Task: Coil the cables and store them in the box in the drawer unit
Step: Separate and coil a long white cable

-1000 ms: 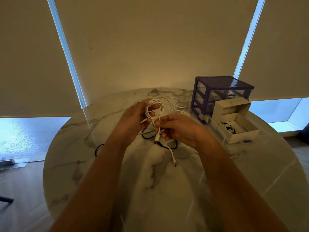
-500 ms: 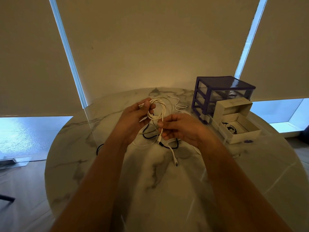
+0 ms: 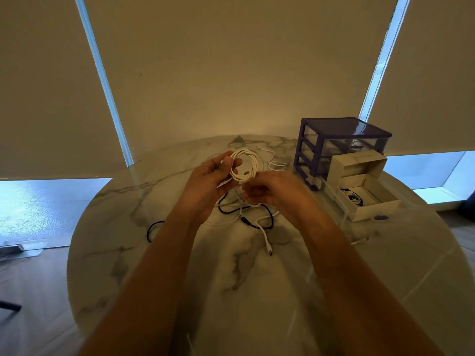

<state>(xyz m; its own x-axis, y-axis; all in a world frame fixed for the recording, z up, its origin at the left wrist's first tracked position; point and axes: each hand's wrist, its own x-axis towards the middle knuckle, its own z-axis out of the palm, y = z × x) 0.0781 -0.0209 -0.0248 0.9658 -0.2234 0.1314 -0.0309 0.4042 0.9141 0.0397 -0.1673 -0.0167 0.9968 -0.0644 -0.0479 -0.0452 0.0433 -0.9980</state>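
While both hands hold the coil above the table, nothing printed is readable; faint mark on the box lid is too blurred.
Floor: wood planks [image 3: 30, 291], lower left.
Blinds: beige roller blinds [image 3: 231, 60] across the back, bright window strips between and below them.
Black cable: thin black cable [image 3: 153, 228] lying on the table, partly hidden by the left forearm.
Left hand: left hand [image 3: 205, 181] pinches the coil's left side between thumb and fingers.
Coil: white cable wound in a round coil [image 3: 244, 165], held up between both hands.
Right hand: right hand [image 3: 272, 194] fingers curled on the coil's lower edge.
Loose cables: white and black cables [image 3: 259, 222] tangled on the table under the hands.
Table: round white marble table [image 3: 231, 291], grey veins.
Drawer unit: purple-framed clear plastic drawer unit [image 3: 339, 145], right rear, one clear drawer pulled out.
Box: open white cardboard box [image 3: 370, 199] sitting in that drawer, lid tipped back, coiled cable inside.
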